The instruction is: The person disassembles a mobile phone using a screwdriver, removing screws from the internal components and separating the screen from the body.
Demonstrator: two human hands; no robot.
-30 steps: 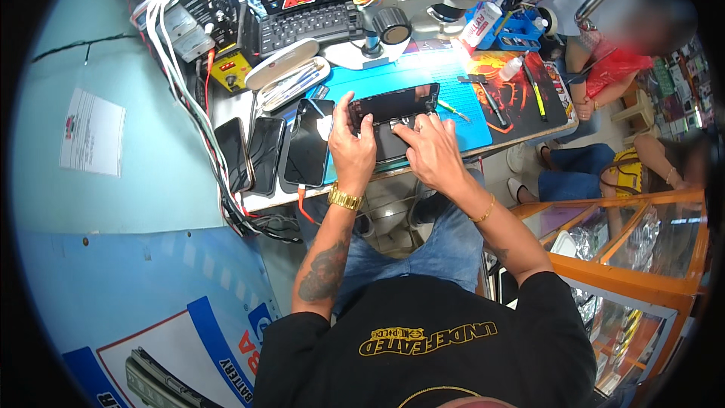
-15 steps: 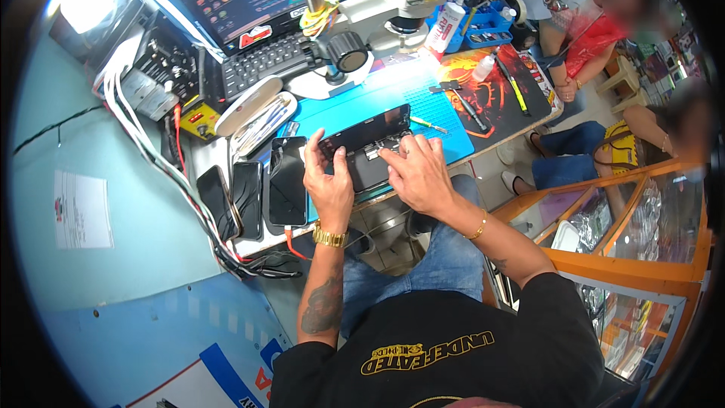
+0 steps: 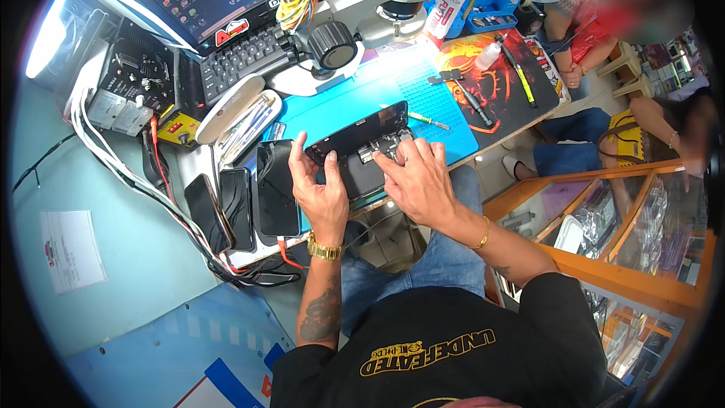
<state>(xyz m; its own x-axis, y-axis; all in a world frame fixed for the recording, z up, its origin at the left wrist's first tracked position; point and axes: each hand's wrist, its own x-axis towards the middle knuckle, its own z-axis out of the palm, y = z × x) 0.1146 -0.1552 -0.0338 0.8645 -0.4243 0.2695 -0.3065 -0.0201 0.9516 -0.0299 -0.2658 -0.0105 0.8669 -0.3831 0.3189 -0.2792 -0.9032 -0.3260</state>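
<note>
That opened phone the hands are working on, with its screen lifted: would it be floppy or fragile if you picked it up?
The phone is probably fragile: its screen stands tilted up off the body, joined along one edge only. The thin panel likely swings loosely, so the left hand steadies it. The glossy glass looks slippery.

Bench clutter I see around the fingers

Left of the fingers lie three dark phones (image 3: 240, 208); above them I see a microscope (image 3: 370, 7), a laptop keyboard (image 3: 242, 57) and an open tool case (image 3: 240, 115); a green screwdriver (image 3: 429, 120) lies just right.
</note>
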